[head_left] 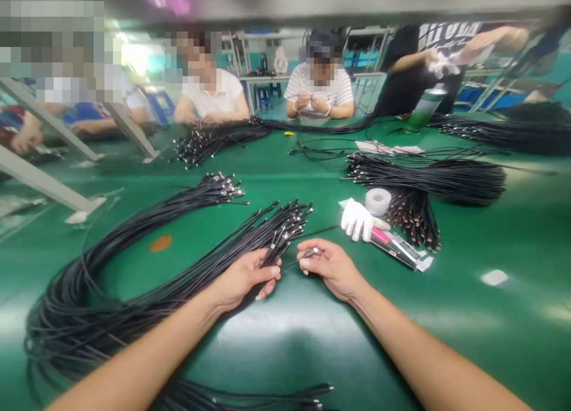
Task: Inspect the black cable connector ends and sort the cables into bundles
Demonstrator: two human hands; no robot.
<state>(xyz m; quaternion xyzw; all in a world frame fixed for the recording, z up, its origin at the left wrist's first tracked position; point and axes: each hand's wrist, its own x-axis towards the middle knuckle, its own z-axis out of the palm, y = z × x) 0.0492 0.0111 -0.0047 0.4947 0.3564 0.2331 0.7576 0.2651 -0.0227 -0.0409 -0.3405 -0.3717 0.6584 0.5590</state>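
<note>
My left hand [247, 278] is closed around a bundle of black cables [178, 268] near their metal-tipped ends, on the green table [289, 339]. My right hand [332, 265] pinches the end of a single black cable [307, 254] just right of the bundle, its metal connector showing between thumb and fingers. The bundle curves away to the left in a big loop. A second group of cable ends [218, 188] lies farther back.
A white glove [359, 219], a tape roll [377, 201] and a pink-and-grey tool [395, 247] lie right of my hands. More cable bundles [428, 176] cover the far table. Several people sit or stand at the far side; a green spray can [423, 107] stands there.
</note>
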